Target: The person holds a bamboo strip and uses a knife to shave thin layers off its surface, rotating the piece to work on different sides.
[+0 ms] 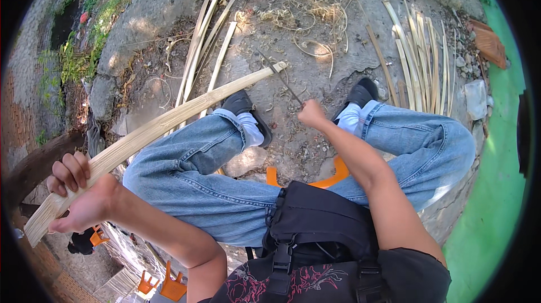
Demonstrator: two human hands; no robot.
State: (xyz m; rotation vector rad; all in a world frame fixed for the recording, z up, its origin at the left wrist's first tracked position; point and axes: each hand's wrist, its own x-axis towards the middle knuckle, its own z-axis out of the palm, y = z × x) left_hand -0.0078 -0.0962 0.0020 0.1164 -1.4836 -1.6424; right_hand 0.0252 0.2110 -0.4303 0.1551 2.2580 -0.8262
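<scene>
My left hand is closed around the near end of a long, pale bamboo strip. The strip slants up and to the right, passing above my left knee. In my right hand is a thin, dark knife, gripped at its lower end. The blade lies across the strip close to its far tip and appears to touch it. The handle is mostly hidden inside my fist.
Split strips lie on the ground at the left, and another bundle lies at the right. Curly shavings are scattered ahead. Orange plastic shows beneath me. A broken brick and a clear plastic bag sit by the green surface.
</scene>
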